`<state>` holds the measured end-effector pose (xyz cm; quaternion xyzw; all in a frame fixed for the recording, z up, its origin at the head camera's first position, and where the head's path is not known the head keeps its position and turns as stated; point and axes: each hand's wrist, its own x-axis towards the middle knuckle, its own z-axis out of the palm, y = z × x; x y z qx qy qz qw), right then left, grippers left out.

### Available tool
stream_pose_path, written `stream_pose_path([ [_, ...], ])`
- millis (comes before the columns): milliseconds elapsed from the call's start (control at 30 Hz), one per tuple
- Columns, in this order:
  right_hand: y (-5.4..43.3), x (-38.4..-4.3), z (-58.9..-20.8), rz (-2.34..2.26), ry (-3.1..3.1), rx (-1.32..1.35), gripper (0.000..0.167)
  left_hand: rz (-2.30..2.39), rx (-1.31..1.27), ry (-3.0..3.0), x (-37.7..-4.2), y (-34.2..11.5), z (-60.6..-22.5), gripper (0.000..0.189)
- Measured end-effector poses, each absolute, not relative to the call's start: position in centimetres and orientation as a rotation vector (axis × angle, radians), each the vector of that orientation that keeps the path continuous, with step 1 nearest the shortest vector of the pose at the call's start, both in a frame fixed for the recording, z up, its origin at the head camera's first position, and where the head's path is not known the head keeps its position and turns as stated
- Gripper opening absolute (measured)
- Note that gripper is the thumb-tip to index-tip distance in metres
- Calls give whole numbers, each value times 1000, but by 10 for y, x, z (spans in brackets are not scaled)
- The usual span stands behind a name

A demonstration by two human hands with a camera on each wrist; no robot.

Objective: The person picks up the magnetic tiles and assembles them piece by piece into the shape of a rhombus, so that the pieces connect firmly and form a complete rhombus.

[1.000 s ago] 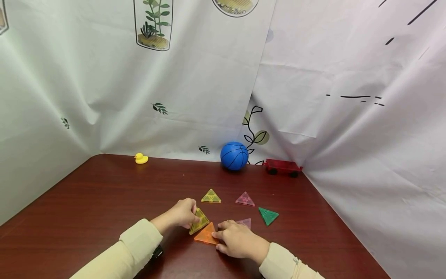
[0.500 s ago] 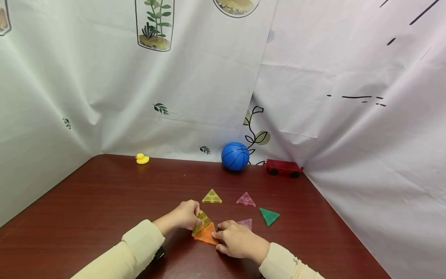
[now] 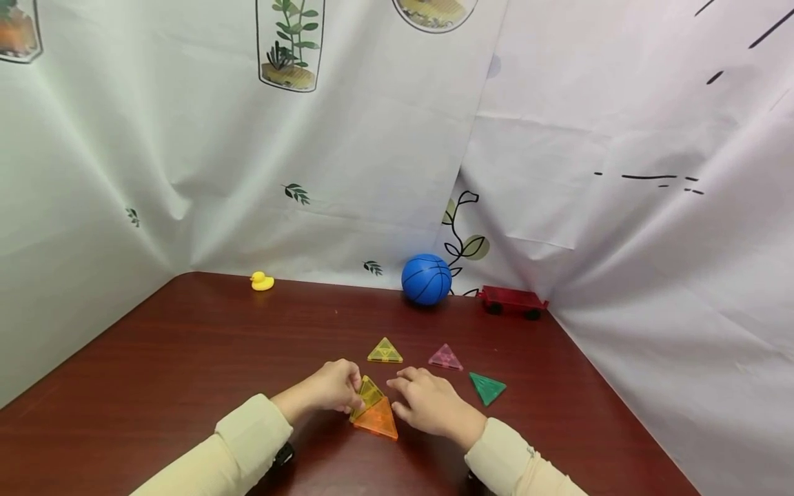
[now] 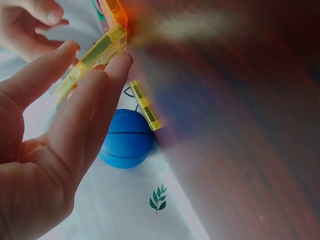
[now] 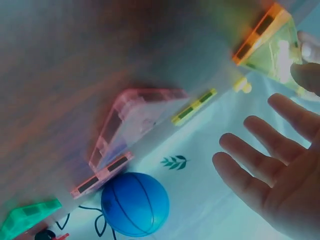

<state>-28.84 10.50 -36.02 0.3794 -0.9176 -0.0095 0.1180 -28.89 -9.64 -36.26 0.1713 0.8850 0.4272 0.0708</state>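
Observation:
My left hand (image 3: 335,387) pinches a yellow triangular magnetic tile (image 3: 370,394) between thumb and fingers. That tile leans up from the table, its lower edge along an orange triangular tile (image 3: 378,417) lying flat. In the left wrist view, the two tiles meet at an angle just above my fingertips. My right hand (image 3: 428,403) is beside the orange tile with nothing in its grasp, its fingers spread in the right wrist view. A pink tile (image 5: 135,120), hidden behind this hand in the head view, shows in the right wrist view.
Beyond my hands lie another yellow tile (image 3: 385,351), a second pink tile (image 3: 445,357) and a green tile (image 3: 487,388). Along the table's far edge are a yellow rubber duck (image 3: 262,281), a blue ball (image 3: 426,279) and a red wheeled toy cart (image 3: 513,300). A printed white curtain hangs behind.
My left hand has brought the yellow tile's edge against the orange tile. My right hand has let go of the orange tile and moved forward, covering the nearer pink tile.

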Motion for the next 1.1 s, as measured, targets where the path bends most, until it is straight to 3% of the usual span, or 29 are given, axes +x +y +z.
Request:
stream_pose_path([
  [633,81,-348,-357,-43,-2927,749,24,1274,517,2684,-287,-92,-367,24],
  [1100,78,-355,-368,-226,-3091,676,28,1249,504,2710,-285,-94,-363,24],
])
